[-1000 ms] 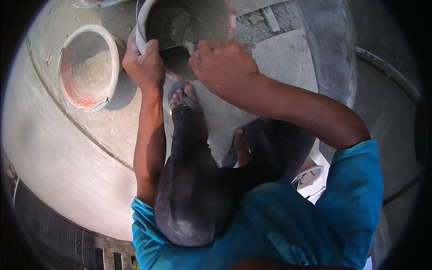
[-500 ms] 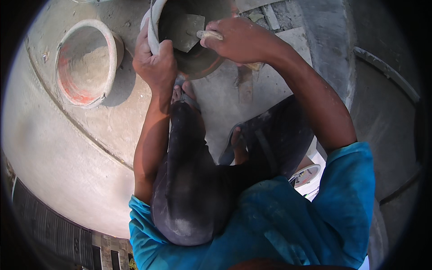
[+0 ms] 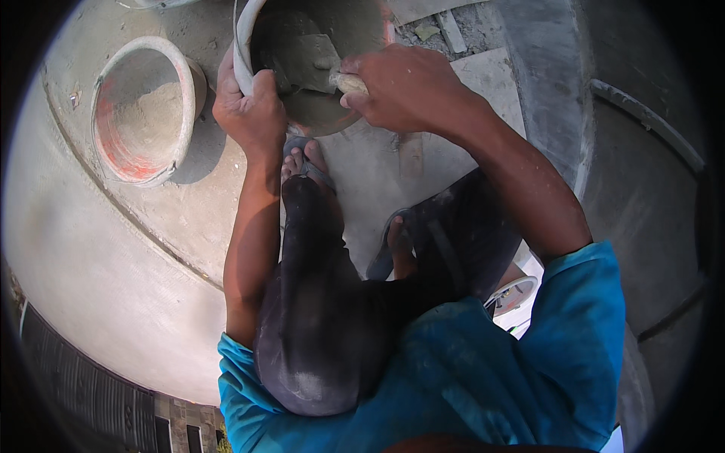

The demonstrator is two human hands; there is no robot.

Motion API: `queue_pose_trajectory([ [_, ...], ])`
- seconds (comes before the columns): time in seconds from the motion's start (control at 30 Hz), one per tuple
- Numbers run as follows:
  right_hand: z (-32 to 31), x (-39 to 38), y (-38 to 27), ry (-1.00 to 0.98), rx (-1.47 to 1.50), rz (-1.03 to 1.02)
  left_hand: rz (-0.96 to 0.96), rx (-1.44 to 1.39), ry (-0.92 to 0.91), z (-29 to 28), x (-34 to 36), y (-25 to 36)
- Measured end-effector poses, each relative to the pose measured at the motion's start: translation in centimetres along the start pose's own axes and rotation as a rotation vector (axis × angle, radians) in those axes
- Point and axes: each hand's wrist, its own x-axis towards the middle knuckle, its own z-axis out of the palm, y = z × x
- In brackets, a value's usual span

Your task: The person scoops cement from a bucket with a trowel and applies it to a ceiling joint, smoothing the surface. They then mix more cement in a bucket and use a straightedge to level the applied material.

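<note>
My left hand [image 3: 251, 109] is wrapped round the pale rim of a bucket [image 3: 242, 54], which leans toward me at the top of the view. In my right hand [image 3: 411, 87] is the worn handle of a trowel [image 3: 316, 64]. Its flat grey blade sits inside the bucket, against wet-looking grey mix [image 3: 283, 38]. Part of the blade's edge blends into the mix. The bucket's far side is cut off by the picture's edge.
To the left stands another bucket [image 3: 185, 68] with dry sandy powder [image 3: 155, 121] in it. My sandalled feet [image 3: 310, 162] are just below the held bucket. Flat slabs [image 3: 491, 79] and rubble [image 3: 427, 32] lie to the right, beside a raised concrete edge [image 3: 547, 75].
The trowel blade has shifted slightly left and up within the bucket and turned. My left hand and the bucket rim have moved a little left; both grips stay closed.
</note>
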Motion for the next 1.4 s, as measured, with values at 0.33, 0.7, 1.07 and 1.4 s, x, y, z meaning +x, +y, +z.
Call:
queue_pose_trajectory([
  [0.33, -0.6, 2.5, -2.7, 0.197, -0.652, -0.387, -0.067, 0.135, -0.147, -1.3, 2.7, 0.4],
  [0.7, 4.4, 1.5, 5.4, -0.033, -0.141, 0.008, 0.162, 0.059, -0.174, 1.0, 1.2, 0.5],
  [1.07, 2.1, 1.0, 1.7, -0.1, 0.093, 0.031, 0.098, 0.09, -0.113, 0.1, 0.6, 0.5],
  [1.4, 1.8, 1.3, 1.8, -0.003, 0.104, 0.013, -0.2, -0.137, 0.056, -1.5, 1.1, -1.2],
])
